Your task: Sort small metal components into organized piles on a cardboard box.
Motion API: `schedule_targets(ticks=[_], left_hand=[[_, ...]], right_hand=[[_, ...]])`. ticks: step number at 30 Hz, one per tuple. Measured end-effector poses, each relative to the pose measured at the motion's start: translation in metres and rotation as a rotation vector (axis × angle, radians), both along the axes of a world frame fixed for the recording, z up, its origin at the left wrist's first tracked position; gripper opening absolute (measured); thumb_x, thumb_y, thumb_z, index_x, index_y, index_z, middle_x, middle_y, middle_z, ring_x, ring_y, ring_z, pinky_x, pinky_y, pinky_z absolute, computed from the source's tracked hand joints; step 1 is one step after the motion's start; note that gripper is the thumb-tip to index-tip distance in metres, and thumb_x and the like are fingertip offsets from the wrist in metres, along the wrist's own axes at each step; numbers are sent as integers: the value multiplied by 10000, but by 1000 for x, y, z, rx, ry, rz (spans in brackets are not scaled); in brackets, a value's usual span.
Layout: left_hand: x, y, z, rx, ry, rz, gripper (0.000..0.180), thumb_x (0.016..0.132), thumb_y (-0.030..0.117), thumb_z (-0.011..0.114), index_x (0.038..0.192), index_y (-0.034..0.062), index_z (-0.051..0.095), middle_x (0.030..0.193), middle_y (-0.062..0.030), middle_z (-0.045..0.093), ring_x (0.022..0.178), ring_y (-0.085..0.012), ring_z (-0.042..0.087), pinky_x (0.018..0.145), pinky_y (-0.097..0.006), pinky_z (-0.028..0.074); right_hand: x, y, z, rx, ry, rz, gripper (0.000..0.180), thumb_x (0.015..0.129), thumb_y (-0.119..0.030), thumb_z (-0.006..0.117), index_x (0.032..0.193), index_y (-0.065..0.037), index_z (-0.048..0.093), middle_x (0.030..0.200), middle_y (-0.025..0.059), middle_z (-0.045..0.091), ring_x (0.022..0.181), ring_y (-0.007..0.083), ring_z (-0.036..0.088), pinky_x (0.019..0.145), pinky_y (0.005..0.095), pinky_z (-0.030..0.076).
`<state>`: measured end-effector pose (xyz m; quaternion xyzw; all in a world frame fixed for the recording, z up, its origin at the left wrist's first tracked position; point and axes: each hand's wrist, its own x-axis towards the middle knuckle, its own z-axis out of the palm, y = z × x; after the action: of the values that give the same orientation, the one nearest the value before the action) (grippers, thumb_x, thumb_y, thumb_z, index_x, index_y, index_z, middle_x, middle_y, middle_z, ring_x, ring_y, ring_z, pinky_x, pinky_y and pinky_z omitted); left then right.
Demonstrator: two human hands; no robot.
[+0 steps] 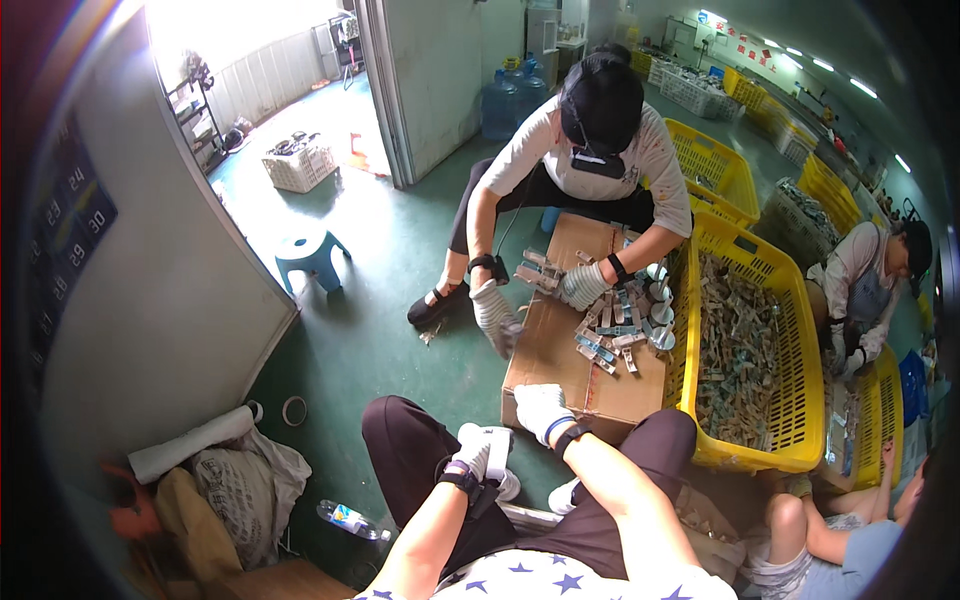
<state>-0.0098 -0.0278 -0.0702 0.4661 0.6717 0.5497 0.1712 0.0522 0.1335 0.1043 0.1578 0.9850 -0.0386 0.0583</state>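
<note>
My left hand (473, 448), in a pale glove, is closed on a flat pale piece (498, 453) above my lap, left of the cardboard box. My right hand (543, 411), gloved too, is at the near left corner of the cardboard box (550, 345). Its fingers look curled together; whatever they hold, if anything, I cannot make out. On the box's right half lies a heap of clip-like parts (600, 345), some with round pale discs (661, 314). Across from me a seated person's gloved hand (584, 286) holds several such parts; their other glove (497, 318) is blurred.
A yellow crate (808, 400) full of similar parts stands right of the box, another yellow crate (740, 180) behind it. More people work at the right. A blue stool (312, 258) stands left; a plastic bottle (352, 520) and sacks (245, 480) lie at lower left.
</note>
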Motion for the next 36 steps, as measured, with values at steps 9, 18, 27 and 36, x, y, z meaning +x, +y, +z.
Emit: schedule_targets(ticks=[9, 18, 27, 36], left_hand=[[21, 19, 105, -178, -1318, 203, 119, 891, 67, 507, 852, 28, 612, 715, -44, 601, 596, -151, 571, 548, -269, 468], [-2, 46, 204, 70, -1000, 18, 420, 768, 47, 719, 1169, -5, 604, 1105, -67, 640, 971, -144, 612, 843, -286, 505], [-54, 95, 282, 1, -1105, -277, 422, 881, 152, 607, 1233, -71, 540, 1174, -105, 623, 1012, -167, 601, 875, -279, 475], [-69, 168, 303, -423, -594, -273, 336, 885, 173, 648, 1173, 5, 610, 1020, -76, 673, 941, -134, 615, 819, -266, 489]], right_hand=[[49, 98, 34, 66, 11, -206, 225, 827, -165, 500, 970, -107, 664, 910, 153, 690, 802, 299, 671, 714, 465, 459], [67, 60, 92, -1111, 173, -68, 508, 890, -483, 572, 1151, -47, 574, 1016, 85, 618, 900, 198, 590, 778, 302, 488], [40, 58, 94, -2039, 369, -157, 328, 926, -197, 603, 1178, 9, 555, 1067, 64, 631, 946, 147, 624, 840, 256, 490], [32, 75, 66, -2243, 527, -158, 348, 894, -272, 644, 1124, -17, 584, 997, 92, 647, 934, 184, 630, 856, 311, 498]])
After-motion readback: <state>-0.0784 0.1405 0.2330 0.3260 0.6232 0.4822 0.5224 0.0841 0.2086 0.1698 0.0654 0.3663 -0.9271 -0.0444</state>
